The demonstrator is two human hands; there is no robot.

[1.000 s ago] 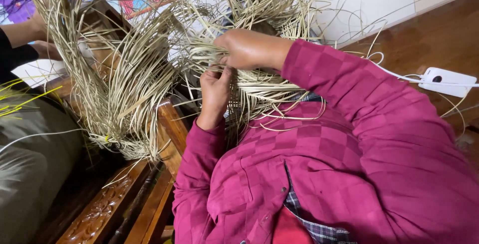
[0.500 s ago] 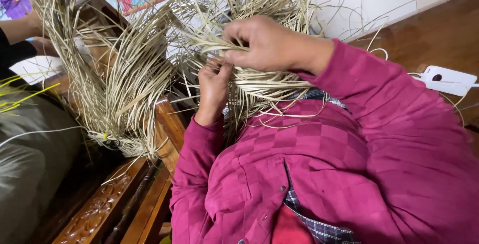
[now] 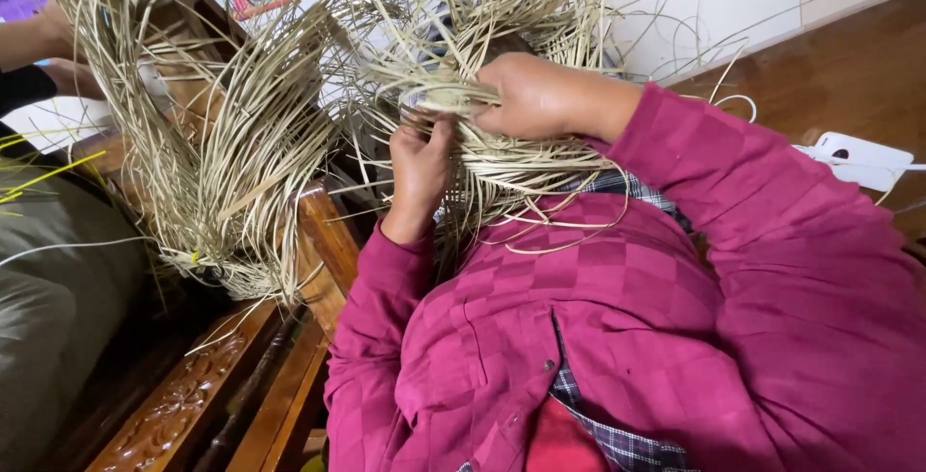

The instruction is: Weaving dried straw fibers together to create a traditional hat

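A tangle of pale straw strands (image 3: 502, 9) rises in front of my chest, part woven into a rounded shape. My left hand (image 3: 420, 168) is closed around a bunch of strands from below, knuckles toward me. My right hand (image 3: 531, 96) reaches in from the right and pinches flat strands just above the left hand. Both arms wear magenta checked sleeves. The woven core between the hands is mostly hidden by loose strands.
A second straw bundle (image 3: 227, 173) hangs over a carved wooden armrest (image 3: 193, 395) on my left. Another person's hand (image 3: 63, 77) and grey trousers (image 3: 58, 289) show at the far left. A white power strip (image 3: 858, 159) lies on the wooden floor at right.
My right hand has slid left and down from above the straw onto the strands by the left hand. The left hand has kept its grip.
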